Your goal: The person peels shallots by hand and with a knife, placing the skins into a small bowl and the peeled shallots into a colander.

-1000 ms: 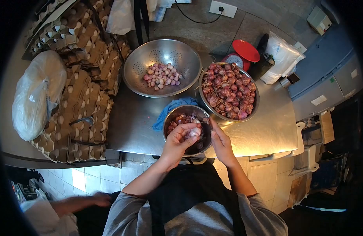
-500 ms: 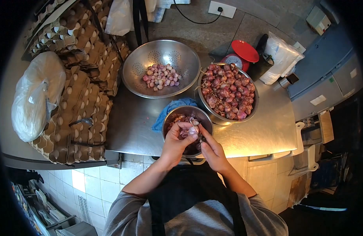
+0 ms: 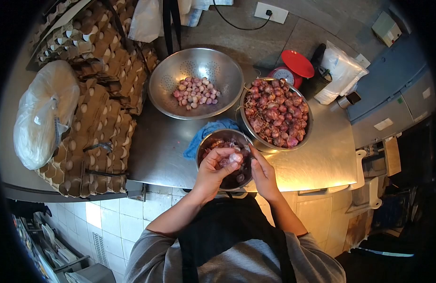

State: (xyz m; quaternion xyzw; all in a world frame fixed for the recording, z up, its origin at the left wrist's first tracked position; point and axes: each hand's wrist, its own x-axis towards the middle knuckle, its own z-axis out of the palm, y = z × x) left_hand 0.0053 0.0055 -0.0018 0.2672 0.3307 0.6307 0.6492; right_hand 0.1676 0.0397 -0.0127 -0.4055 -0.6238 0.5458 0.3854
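My left hand [image 3: 213, 170] pinches a pale, partly peeled shallot [image 3: 236, 158] between thumb and fingers. It is above a steel bowl [image 3: 199, 155] that holds shallot skins and a few bulbs. Just to the right, my right hand [image 3: 264, 174] is closed on a small knife [image 3: 247, 139]; its thin blade points up and away, and the handle is hidden in the palm. Blade and shallot are a little apart. Behind the bowl stands a large steel pot [image 3: 308, 131] heaped with unpeeled red shallots [image 3: 274, 113]. Peeled shallots [image 3: 196, 93] lie in a perforated colander [image 3: 227, 70].
A blue cloth [image 3: 203, 134] lies against the bowl on the steel table [image 3: 156, 155]. Stacked egg trays [image 3: 95, 132] and a plastic bag [image 3: 45, 118] crowd the left side. A red kitchen scale [image 3: 297, 63] and a white bag [image 3: 340, 68] stand behind the pot.
My right hand has moved slightly right and down, with the knife away from the shallot. More of the pale bulb shows in my left hand. The view has shifted slightly.
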